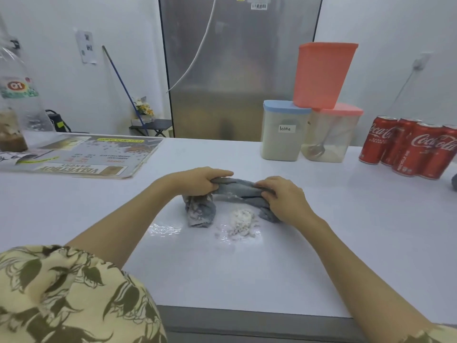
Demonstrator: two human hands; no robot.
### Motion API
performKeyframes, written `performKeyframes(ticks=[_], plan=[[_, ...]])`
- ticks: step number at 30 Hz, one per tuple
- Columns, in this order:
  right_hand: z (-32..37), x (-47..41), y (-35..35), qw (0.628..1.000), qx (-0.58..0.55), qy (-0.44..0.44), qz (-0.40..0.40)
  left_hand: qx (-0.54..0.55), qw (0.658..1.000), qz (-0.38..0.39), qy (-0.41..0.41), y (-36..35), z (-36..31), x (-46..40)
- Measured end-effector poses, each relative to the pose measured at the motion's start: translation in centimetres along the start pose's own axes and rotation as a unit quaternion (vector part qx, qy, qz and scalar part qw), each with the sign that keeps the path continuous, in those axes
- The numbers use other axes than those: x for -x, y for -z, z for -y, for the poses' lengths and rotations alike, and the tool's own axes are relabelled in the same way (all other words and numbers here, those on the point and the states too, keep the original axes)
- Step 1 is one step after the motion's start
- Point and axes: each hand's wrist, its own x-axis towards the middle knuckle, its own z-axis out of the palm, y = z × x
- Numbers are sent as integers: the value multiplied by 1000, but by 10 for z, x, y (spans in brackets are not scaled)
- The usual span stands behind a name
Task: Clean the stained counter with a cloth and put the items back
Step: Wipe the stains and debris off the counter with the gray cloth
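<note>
A grey cloth [236, 188] is stretched between both hands just above the white counter [346, 243]. My left hand [195, 180] grips its left end, and a powder-smeared tail of cloth hangs below that hand. My right hand [284, 199] grips the right end. In front of the cloth lies a clump of white powder [241, 222] with scattered specks around it. A wet smear [164, 230] shines to its left.
A laminated menu [81, 157] lies at the back left beside a plastic bottle [14, 100]. At the back right stand a "latte" container [282, 134], a pink-lidded container with a spoon [331, 137], an orange tub [321, 75] stacked on top, and several cola cans [410, 147].
</note>
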Motion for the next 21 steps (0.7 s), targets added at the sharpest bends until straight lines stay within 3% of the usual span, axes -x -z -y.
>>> performKeyframes(ticks=[2, 12, 18, 21], plan=[[-6, 6, -6, 998, 0, -17, 53, -27, 999, 28, 14, -11, 11, 3], [-6, 39, -13, 997, 51, -8, 56, 27, 999, -40, 9, -43, 6, 34], [16, 67, 13, 987, -61, -71, 133, 25, 999, -7, 31, -35, 8, 54], [26, 84, 8, 991, -71, -50, 97, 37, 999, 5, 27, -38, 12, 64]])
